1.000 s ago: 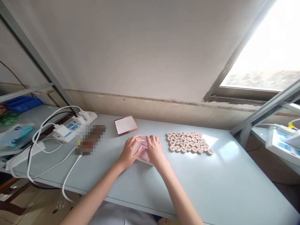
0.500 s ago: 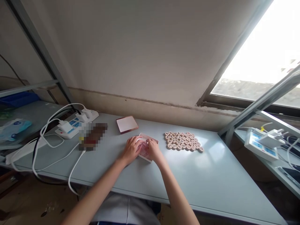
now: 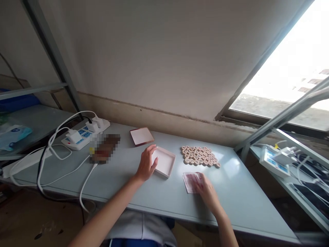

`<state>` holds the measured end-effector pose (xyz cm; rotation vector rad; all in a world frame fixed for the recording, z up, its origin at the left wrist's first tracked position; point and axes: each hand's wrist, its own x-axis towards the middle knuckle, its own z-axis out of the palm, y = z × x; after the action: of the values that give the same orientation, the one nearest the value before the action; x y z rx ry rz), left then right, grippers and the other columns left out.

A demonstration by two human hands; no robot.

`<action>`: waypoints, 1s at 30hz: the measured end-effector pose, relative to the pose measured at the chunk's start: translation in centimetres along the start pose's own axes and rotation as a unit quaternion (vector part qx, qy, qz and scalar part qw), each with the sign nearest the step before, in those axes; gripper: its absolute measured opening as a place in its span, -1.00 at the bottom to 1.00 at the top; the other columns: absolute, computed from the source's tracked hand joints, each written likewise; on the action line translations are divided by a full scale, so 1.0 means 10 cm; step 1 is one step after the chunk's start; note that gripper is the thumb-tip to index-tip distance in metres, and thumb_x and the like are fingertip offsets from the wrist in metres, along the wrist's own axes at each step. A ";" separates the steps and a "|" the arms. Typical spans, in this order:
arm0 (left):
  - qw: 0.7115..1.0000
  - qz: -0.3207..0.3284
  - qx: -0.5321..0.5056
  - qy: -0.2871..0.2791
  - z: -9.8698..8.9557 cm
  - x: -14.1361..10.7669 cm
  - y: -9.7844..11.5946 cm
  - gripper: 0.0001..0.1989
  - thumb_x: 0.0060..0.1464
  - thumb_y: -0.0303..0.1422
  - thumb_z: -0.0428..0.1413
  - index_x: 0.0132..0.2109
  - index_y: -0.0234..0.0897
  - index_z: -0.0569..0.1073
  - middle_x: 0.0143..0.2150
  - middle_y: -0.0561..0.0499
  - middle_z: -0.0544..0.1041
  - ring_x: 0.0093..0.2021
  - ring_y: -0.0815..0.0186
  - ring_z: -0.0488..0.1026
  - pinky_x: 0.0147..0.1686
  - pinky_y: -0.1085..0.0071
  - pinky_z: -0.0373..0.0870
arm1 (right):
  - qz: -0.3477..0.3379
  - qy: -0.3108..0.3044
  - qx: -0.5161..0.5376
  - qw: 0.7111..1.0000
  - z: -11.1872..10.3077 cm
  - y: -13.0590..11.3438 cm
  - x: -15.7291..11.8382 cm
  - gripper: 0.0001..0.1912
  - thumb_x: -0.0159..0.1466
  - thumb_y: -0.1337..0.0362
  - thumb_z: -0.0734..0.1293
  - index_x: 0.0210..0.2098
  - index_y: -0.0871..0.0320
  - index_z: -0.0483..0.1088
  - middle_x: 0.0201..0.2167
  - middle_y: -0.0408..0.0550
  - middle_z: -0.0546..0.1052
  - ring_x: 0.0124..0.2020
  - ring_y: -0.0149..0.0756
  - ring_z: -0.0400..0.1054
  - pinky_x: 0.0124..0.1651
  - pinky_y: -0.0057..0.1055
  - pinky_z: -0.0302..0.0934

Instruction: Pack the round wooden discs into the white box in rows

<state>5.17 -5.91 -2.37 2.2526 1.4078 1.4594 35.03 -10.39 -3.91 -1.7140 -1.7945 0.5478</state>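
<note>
An open, shallow white box [image 3: 168, 170] lies on the grey table, its inside bare. My left hand [image 3: 147, 163] is at its left side, thumb and fingers apart, the fingertips by the far left corner. To the right of the box, my right hand [image 3: 207, 192] has a folded sheet with pinkish print [image 3: 189, 182], low over the table or on it; some of the fingers lie across the sheet. Rows of round wooden xiangqi pieces [image 3: 199, 156] stand side by side beyond that hand. The box lid [image 3: 142, 136] rests inside up, behind the box.
On the left a white power strip [image 3: 86, 134] carries plugs and looped cables, near a pixelated brown object [image 3: 105, 149]. Another power strip [image 3: 275, 164] sits on the lower right surface. A metal post [image 3: 267, 132] rises beside the window.
My right hand has left the box and moved right and nearer with the folded sheet. The box is bare inside now. My left hand stays by its left side, fingers more spread.
</note>
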 end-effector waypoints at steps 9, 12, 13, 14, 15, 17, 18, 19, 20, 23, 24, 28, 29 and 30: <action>0.999 0.040 -0.008 -0.003 -0.03 -0.02 0.02 -0.61 0.22 -0.41 -0.12 0.18 -0.21 0.11 0.16 -0.17 0.26 0.19 0.18 0.19 0.11 0.17 0.14 | 0.025 0.108 -0.069 0.991 0.17 0.04 -0.09 -0.45 0.30 -0.02 0.08 0.17 0.15 0.10 -0.09 0.07 0.39 -0.05 -0.15 0.25 0.02 -0.15 0.12; 0.999 0.036 -0.012 0.000 -0.03 -0.02 0.03 -0.62 0.22 -0.40 -0.12 0.17 -0.20 0.12 0.15 -0.16 0.27 0.18 0.17 0.20 0.10 0.17 0.15 | 0.057 0.132 -0.124 0.982 0.17 -0.02 -0.12 -0.48 0.31 -0.02 0.04 0.13 0.15 0.15 -0.06 0.09 0.37 -0.02 -0.11 0.21 -0.02 -0.13 0.11; 0.999 0.036 -0.012 0.001 -0.03 -0.02 0.04 -0.62 0.21 -0.40 -0.12 0.17 -0.20 0.13 0.15 -0.16 0.26 0.18 0.16 0.20 0.10 0.16 0.16 | 0.068 0.145 -0.151 0.976 0.17 -0.03 -0.13 -0.48 0.31 -0.03 0.04 0.11 0.15 0.18 -0.01 0.12 0.34 0.02 -0.07 0.17 -0.02 -0.10 0.10; 0.999 0.035 -0.012 0.002 -0.03 -0.02 0.04 -0.62 0.21 -0.40 -0.11 0.16 -0.19 0.13 0.16 -0.16 0.25 0.18 0.16 0.20 0.10 0.14 0.16 | 0.075 0.156 -0.177 0.969 0.18 -0.04 -0.14 -0.48 0.30 -0.04 0.04 0.10 0.14 0.20 0.04 0.14 0.30 0.07 -0.03 0.12 -0.01 -0.06 0.08; 0.999 0.032 -0.011 0.005 -0.03 -0.02 0.05 -0.63 0.21 -0.40 -0.11 0.16 -0.18 0.14 0.16 -0.17 0.22 0.17 0.15 0.20 0.10 0.13 0.18 | 0.080 0.162 -0.200 0.963 0.18 -0.05 -0.14 -0.48 0.31 -0.04 0.02 0.08 0.14 0.21 0.08 0.15 0.26 0.10 0.00 0.08 0.00 -0.02 0.07; 1.000 0.020 -0.013 0.017 -0.02 -0.02 0.06 -0.63 0.20 -0.40 -0.09 0.15 -0.16 0.15 0.18 -0.18 0.16 0.17 0.13 0.18 0.09 0.11 0.21 | 0.082 0.161 -0.224 0.958 0.18 -0.06 -0.15 -0.49 0.32 -0.04 -0.01 0.06 0.13 0.23 0.11 0.15 0.24 0.13 0.00 0.05 0.01 0.00 0.05; 0.999 0.012 -0.017 0.025 -0.02 -0.03 0.06 -0.63 0.19 -0.40 -0.08 0.14 -0.16 0.15 0.18 -0.19 0.13 0.17 0.13 0.18 0.09 0.10 0.22 | 0.082 0.158 -0.225 0.958 0.18 -0.06 -0.15 -0.49 0.32 -0.03 -0.03 0.05 0.13 0.24 0.10 0.14 0.26 0.12 -0.01 0.07 0.01 -0.01 0.05; 0.999 0.004 -0.021 0.031 -0.02 -0.03 0.07 -0.63 0.19 -0.40 -0.08 0.14 -0.16 0.16 0.18 -0.19 0.11 0.17 0.13 0.17 0.09 0.10 0.23 | 0.084 0.160 -0.222 0.958 0.17 -0.06 -0.14 -0.48 0.33 -0.03 -0.04 0.04 0.13 0.25 0.08 0.13 0.28 0.10 -0.02 0.09 0.00 -0.03 0.05; 0.999 -0.001 -0.025 0.036 -0.01 -0.03 0.07 -0.64 0.19 -0.41 -0.08 0.14 -0.16 0.17 0.17 -0.19 0.10 0.17 0.12 0.16 0.09 0.09 0.23 | 0.089 0.168 -0.218 0.957 0.16 -0.06 -0.14 -0.48 0.33 -0.03 -0.05 0.03 0.14 0.27 0.06 0.14 0.30 0.09 -0.03 0.11 -0.01 -0.06 0.06; 0.998 -0.013 -0.034 0.041 0.00 -0.03 0.08 -0.65 0.19 -0.42 -0.09 0.12 -0.16 0.18 0.17 -0.19 0.08 0.17 0.12 0.16 0.08 0.10 0.25 | 0.111 0.187 -0.212 0.953 0.13 -0.04 -0.12 -0.49 0.32 -0.03 -0.03 -0.09 0.15 0.34 -0.04 0.15 0.36 0.01 -0.02 0.16 -0.09 -0.11 0.08; 0.999 -0.015 -0.035 0.038 0.00 -0.03 0.08 -0.65 0.19 -0.42 -0.09 0.12 -0.16 0.19 0.17 -0.19 0.08 0.16 0.12 0.17 0.07 0.10 0.26 | 0.116 0.184 -0.215 0.952 0.12 -0.04 -0.11 -0.51 0.31 -0.03 -0.01 -0.15 0.15 0.36 -0.09 0.14 0.38 -0.03 -0.02 0.17 -0.11 -0.12 0.08; 0.999 -0.013 -0.032 0.006 0.02 -0.03 0.09 -0.68 0.17 -0.45 -0.08 0.07 -0.17 0.25 0.18 -0.17 0.10 0.14 0.14 0.19 0.04 0.14 0.29 | 0.114 0.156 -0.236 0.952 0.11 -0.05 -0.11 -0.56 0.30 -0.03 0.03 -0.29 0.13 0.37 -0.20 0.07 0.41 -0.10 -0.06 0.21 -0.12 -0.13 0.07; 0.999 -0.011 -0.031 -0.002 0.02 -0.03 0.09 -0.68 0.17 -0.46 -0.08 0.06 -0.17 0.26 0.17 -0.16 0.10 0.15 0.14 0.19 0.04 0.14 0.29 | 0.111 0.155 -0.239 0.952 0.12 -0.06 -0.11 -0.55 0.30 -0.03 0.01 -0.29 0.12 0.37 -0.20 0.06 0.41 -0.10 -0.07 0.22 -0.11 -0.13 0.06; 0.999 -0.009 -0.031 -0.009 0.02 -0.03 0.09 -0.69 0.17 -0.47 -0.08 0.05 -0.16 0.27 0.17 -0.15 0.11 0.16 0.14 0.18 0.04 0.14 0.29 | 0.108 0.156 -0.243 0.951 0.12 -0.07 -0.11 -0.54 0.31 -0.03 0.00 -0.28 0.12 0.37 -0.19 0.05 0.41 -0.10 -0.08 0.23 -0.10 -0.13 0.05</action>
<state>5.87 -6.60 -2.18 2.2042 1.3565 1.4526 33.69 -11.41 -4.45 -2.1973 -1.6035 -0.1015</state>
